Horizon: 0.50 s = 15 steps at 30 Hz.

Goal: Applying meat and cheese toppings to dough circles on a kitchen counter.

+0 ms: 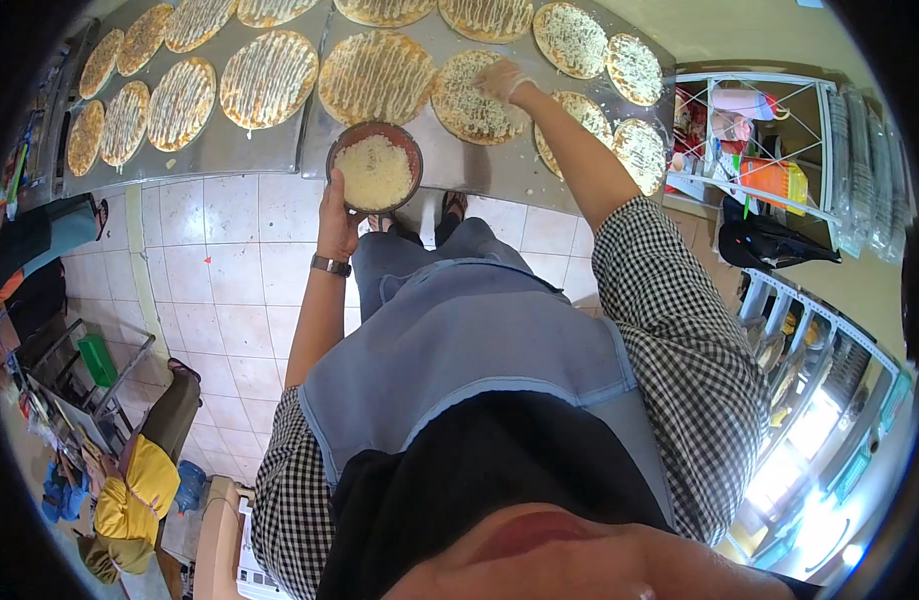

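Note:
My left hand (340,217) grips the near rim of a round bowl (416,171) filled with grated cheese (373,172), held at the front edge of the metal table. My right hand (503,80), in a clear plastic glove, is over a round flat pizza base (474,112) strewn with grated cheese; whether its fingers hold cheese cannot be seen. Left of it lies a base with white sauce stripes (377,75) and no grated cheese. Several cheese-covered bases (569,39) lie to the right.
Several more striped bases (269,79) cover the metal table (260,154) to the left, some brown ones at its far end. A white rack (767,79) with packages stands at the right. A person in yellow (140,480) is at lower left, another person's legs (50,232) at left.

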Each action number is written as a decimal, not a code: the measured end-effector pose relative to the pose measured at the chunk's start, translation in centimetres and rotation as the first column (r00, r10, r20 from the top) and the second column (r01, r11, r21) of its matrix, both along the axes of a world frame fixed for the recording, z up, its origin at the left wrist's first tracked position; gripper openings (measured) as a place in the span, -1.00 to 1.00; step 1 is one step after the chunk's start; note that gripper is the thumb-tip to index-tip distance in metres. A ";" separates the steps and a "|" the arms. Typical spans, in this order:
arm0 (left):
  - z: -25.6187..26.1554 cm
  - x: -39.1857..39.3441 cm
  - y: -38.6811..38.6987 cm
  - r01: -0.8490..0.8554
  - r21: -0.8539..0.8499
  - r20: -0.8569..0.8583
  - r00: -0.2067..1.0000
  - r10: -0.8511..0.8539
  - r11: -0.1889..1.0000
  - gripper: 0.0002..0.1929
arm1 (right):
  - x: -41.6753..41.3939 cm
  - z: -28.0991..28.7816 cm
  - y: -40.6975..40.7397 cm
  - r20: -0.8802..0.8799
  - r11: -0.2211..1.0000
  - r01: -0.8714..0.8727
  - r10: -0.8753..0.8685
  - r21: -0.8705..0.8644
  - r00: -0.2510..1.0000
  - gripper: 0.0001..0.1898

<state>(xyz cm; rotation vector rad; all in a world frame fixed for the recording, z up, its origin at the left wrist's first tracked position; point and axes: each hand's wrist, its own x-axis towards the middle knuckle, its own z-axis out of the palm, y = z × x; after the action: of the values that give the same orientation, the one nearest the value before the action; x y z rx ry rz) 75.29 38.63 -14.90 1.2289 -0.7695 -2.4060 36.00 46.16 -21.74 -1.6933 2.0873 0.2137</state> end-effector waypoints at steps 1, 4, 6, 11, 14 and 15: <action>0.0 -0.1 -0.1 0.009 0.009 0.022 1.000 -0.009 1.000 -0.25 | 1.4 1.7 -0.4 -0.002 1.000 0.006 -0.006 0.003 1.000 -0.71; 0.2 -1.2 -0.2 0.062 0.019 0.049 0.997 -0.063 0.998 -0.26 | 2.7 4.3 -1.2 0.040 0.951 0.298 -0.302 0.079 0.952 -0.75; -0.3 -1.5 -0.3 0.131 0.009 0.075 0.988 -0.132 0.991 -0.24 | 3.4 5.5 -1.6 -0.042 0.913 0.378 -0.376 0.156 0.925 -0.74; -1.5 -2.9 0.6 0.206 0.025 0.123 0.970 -0.208 0.978 -0.26 | 13.9 10.0 -2.2 0.502 0.998 0.064 -0.068 0.024 0.862 -0.71; -1.0 -5.3 1.6 0.175 0.086 0.025 0.984 -0.178 0.981 -0.28 | 19.2 10.6 -1.7 0.188 0.997 0.020 -0.033 0.073 0.982 -0.63; -1.3 -5.6 1.6 0.172 0.123 0.040 0.983 -0.178 0.977 -0.31 | 19.0 10.1 -1.7 0.179 0.997 0.034 -0.046 0.071 0.983 -0.63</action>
<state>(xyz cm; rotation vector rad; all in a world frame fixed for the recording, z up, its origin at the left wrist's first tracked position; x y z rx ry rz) 69.67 40.24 -16.23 1.3225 -0.7890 -2.6057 54.97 44.44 -11.66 -1.5682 1.9570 0.1117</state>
